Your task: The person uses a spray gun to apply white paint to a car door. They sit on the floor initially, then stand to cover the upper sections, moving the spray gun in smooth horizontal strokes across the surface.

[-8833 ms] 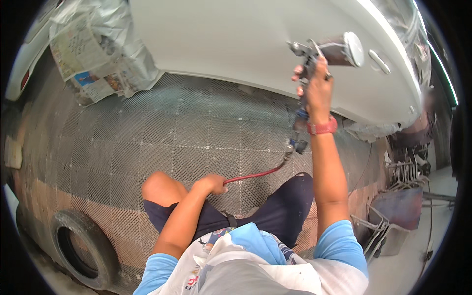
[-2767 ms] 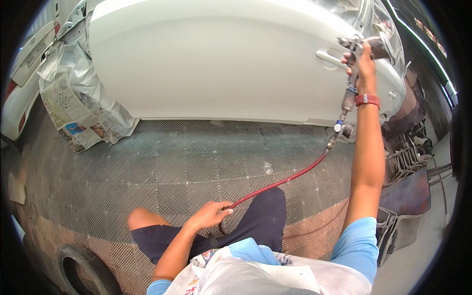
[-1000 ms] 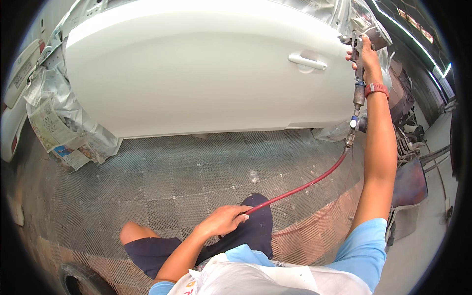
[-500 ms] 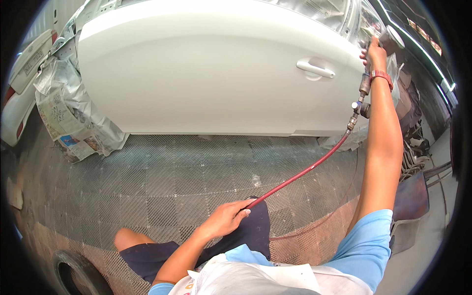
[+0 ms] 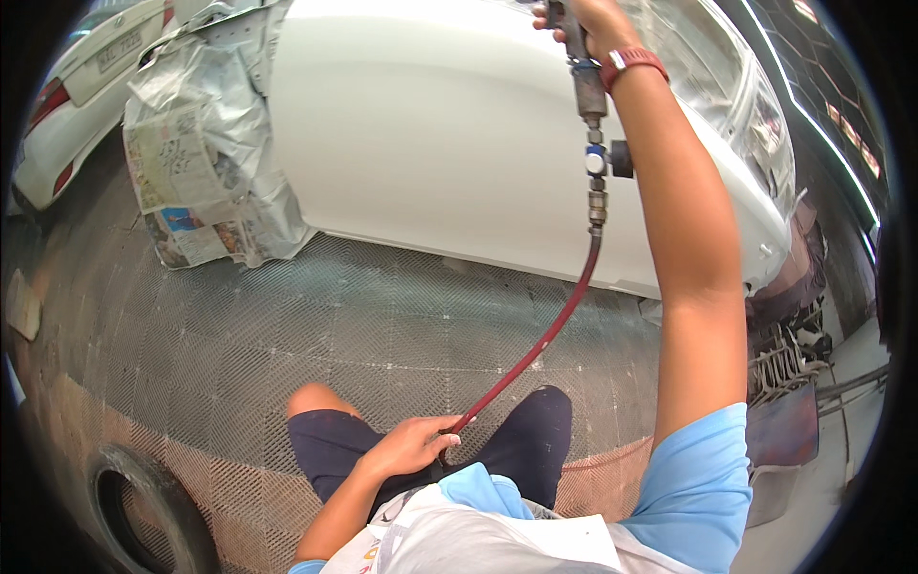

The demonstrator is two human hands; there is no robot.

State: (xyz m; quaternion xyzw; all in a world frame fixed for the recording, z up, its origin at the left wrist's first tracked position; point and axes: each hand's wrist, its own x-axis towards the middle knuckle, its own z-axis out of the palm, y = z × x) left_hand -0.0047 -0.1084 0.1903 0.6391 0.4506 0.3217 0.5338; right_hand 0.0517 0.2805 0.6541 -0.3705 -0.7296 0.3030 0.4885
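Observation:
A paint spray gun (image 5: 590, 91) is gripped in my right hand (image 5: 604, 29), raised at the top of the view in front of the white car door (image 5: 411, 143). The gun's upper part is cut off by the picture's edge. Below its handle hang metal fittings and a round dark gauge (image 5: 622, 159), with a red air hose (image 5: 550, 337) running down from them. My left hand (image 5: 411, 448) is closed around that hose near my lap. The door's surface is smooth and glossy white.
Newspaper and plastic sheeting (image 5: 206, 163) cover the car part left of the door. Another white car (image 5: 81, 86) stands at far left. A tyre (image 5: 153, 507) lies at lower left on dark floor tiles (image 5: 239, 335). Metal parts (image 5: 789, 368) clutter the right side.
My right hand and the spray gun have moved left along the door, and the hose has swung with them. The view has shifted too. My left hand still holds the hose.

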